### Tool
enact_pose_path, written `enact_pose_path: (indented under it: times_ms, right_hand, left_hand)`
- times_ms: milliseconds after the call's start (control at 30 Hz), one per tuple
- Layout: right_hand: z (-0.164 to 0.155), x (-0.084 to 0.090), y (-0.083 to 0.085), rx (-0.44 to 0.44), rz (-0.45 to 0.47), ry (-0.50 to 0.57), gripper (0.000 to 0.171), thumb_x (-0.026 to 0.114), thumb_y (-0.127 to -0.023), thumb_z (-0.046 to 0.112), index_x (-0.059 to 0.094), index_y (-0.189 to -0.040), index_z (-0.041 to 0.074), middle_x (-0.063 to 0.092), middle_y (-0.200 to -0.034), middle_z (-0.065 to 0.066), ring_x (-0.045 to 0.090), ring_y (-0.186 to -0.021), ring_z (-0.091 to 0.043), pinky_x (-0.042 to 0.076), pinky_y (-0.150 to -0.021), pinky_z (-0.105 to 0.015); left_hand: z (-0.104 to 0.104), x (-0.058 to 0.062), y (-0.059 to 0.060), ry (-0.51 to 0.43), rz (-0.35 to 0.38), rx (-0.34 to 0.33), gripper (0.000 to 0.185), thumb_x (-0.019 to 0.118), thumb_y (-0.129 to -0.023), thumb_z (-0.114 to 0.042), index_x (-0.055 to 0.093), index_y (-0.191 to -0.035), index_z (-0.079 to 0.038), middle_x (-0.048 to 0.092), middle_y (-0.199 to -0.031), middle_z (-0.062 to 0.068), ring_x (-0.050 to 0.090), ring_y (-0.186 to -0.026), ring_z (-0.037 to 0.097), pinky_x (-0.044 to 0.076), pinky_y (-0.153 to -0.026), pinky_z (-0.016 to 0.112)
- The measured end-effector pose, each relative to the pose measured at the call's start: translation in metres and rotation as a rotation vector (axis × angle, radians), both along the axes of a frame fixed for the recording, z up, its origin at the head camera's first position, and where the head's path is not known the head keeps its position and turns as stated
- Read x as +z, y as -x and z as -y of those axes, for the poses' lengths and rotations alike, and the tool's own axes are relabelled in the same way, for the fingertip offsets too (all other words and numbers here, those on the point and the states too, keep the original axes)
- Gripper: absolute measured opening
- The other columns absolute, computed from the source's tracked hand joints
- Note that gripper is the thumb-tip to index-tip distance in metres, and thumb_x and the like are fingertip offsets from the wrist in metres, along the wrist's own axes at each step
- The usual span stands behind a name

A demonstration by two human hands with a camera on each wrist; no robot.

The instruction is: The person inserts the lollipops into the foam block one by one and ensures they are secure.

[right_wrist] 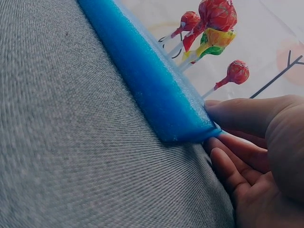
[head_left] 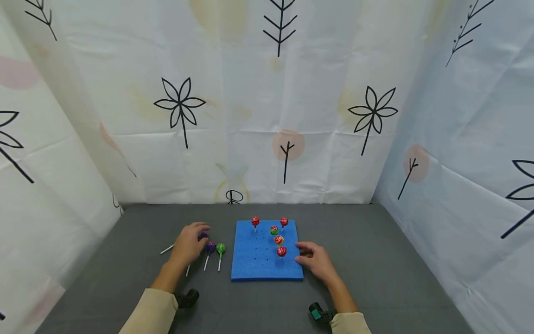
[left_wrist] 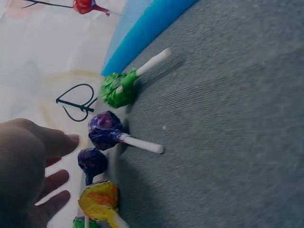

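Grey fabric tabletop (head_left: 375, 260), walled on three sides by white sheeting printed with black leaves and flowers.

Left of the blue foam board (head_left: 254, 264): left hand (head_left: 188, 246) laid palm down over a row of loose lollipops, fingers spread and relaxed in the wrist view, nothing clearly gripped. Under the fingertips, a dark purple lollipop (left_wrist: 92, 161) and a yellow-orange lollipop (left_wrist: 99, 199), partly covered. Next toward the board, a second purple lollipop (head_left: 210, 247), round foil head, white stick. Nearest the board's left edge, a green lollipop (head_left: 220, 249). Both lying flat, long axes running roughly parallel to that edge, heads toward the far wall, sticks pointing back toward the person.

On the board's right half: five wrapped lollipops standing upright in punched holes, mostly red, such as the near red lollipop (head_left: 281, 251); sticks vertical, heads up.

At the board's right edge: right hand (head_left: 318, 260), thumb lying on the top face near the corner, fingers loosely curved beneath and beside the foam's side, touching it.
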State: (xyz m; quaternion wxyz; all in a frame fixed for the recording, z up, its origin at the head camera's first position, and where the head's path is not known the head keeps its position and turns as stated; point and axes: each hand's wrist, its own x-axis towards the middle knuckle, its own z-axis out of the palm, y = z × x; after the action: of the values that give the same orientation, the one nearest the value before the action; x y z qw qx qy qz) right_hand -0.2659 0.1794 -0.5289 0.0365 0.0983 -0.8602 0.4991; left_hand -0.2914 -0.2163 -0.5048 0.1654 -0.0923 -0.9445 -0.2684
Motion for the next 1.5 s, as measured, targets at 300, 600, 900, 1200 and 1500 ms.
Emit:
enact_pose_path:
  times_ms: [300, 600, 900, 1200, 1500]
  right_hand:
    - [0.0, 0.002, -0.001, 0.012, 0.003, 0.013, 0.036, 0.076, -0.083, 0.006, 0.067, -0.117, 0.0, 0.066, -0.11, -0.013, 0.063, -0.091, -0.024, 0.054, -0.079, -0.037]
    - [0.001, 0.0, 0.0, -0.007, 0.016, 0.005, 0.035, 0.076, -0.083, 0.004, 0.067, -0.118, 0.003, 0.066, -0.11, -0.01, 0.063, -0.092, -0.022, 0.054, -0.081, -0.039]
    - [0.001, -0.001, 0.0, -0.014, 0.009, -0.007, 0.035, 0.075, -0.084, 0.004, 0.068, -0.118, 0.003, 0.066, -0.11, -0.01, 0.063, -0.092, -0.022, 0.053, -0.081, -0.041]
    - [0.001, -0.001, 0.001, -0.013, 0.008, -0.002, 0.035, 0.075, -0.084, 0.005, 0.067, -0.118, 0.003, 0.066, -0.109, -0.01, 0.063, -0.091, -0.022, 0.054, -0.081, -0.041]
    - [0.001, -0.001, 0.0, -0.012, 0.001, -0.012, 0.034, 0.075, -0.084, 0.004, 0.067, -0.118, 0.003, 0.066, -0.11, -0.01, 0.063, -0.092, -0.023, 0.054, -0.081, -0.042]
  left_hand:
    - [0.002, 0.012, 0.007, 0.098, 0.156, -0.006, 0.032, 0.069, -0.085, -0.002, 0.066, -0.117, 0.002, 0.055, -0.129, 0.024, 0.05, -0.118, 0.046, 0.04, -0.096, 0.059]
    - [0.005, 0.012, 0.014, 0.126, 0.248, -0.042, 0.034, 0.068, -0.087, -0.004, 0.064, -0.12, 0.003, 0.057, -0.126, 0.025, 0.05, -0.118, 0.045, 0.039, -0.097, 0.058]
    - [0.009, 0.008, 0.021, 0.114, 0.279, -0.027, 0.032, 0.069, -0.087, -0.005, 0.066, -0.118, 0.002, 0.06, -0.118, 0.023, 0.053, -0.114, 0.043, 0.042, -0.094, 0.057]
    - [0.011, 0.006, 0.025, 0.115, 0.281, -0.019, 0.032, 0.071, -0.087, -0.008, 0.066, -0.118, 0.002, 0.061, -0.116, 0.023, 0.054, -0.112, 0.043, 0.043, -0.093, 0.057]
    - [0.009, 0.007, 0.024, 0.112, 0.307, -0.007, 0.028, 0.069, -0.088, -0.006, 0.067, -0.115, 0.002, 0.063, -0.115, 0.021, 0.056, -0.111, 0.041, 0.044, -0.092, 0.056]
